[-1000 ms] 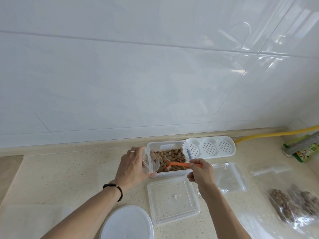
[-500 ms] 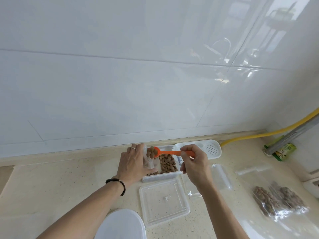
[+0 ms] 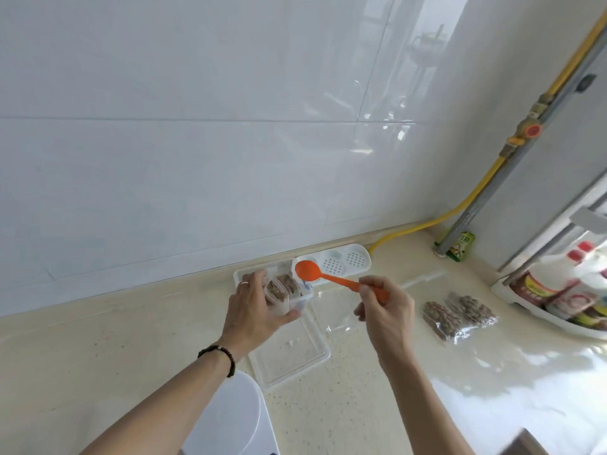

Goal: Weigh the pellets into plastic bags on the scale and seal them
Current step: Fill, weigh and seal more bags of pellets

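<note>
The clear rectangular plastic tub of brown pellets (image 3: 297,289) stands against the foot of the white tiled wall and serves as the landmark here. One small clear plastic bag (image 3: 277,298), partly filled with pellets, is held upright at the tub's near-left corner by the left hand (image 3: 253,310), whose fingers and thumb curl round it. The right hand (image 3: 386,310), to the right of the tub, pinches the handle of one orange plastic spoon (image 3: 323,274); the spoon's bowl hangs just above the tub's right end, and it looks empty. One clear square plastic lid (image 3: 289,351) lies flat on the beige speckled countertop (image 3: 98,349) just in front of the tub. One white perforated tray with round recesses (image 3: 345,261) sits touching the tub's right side. One empty clear bag (image 3: 341,315) lies flat to the tub's near right, under the right hand. Further right of the tub lie two filled clear bags of pellets (image 3: 456,315), side by side. One white rounded scale platform (image 3: 230,418) sits well in front of the tub, near the left forearm. One black bead bracelet (image 3: 218,354) circles the left wrist. One yellow hose (image 3: 437,220) runs along the wall to the right of the tub.
</note>
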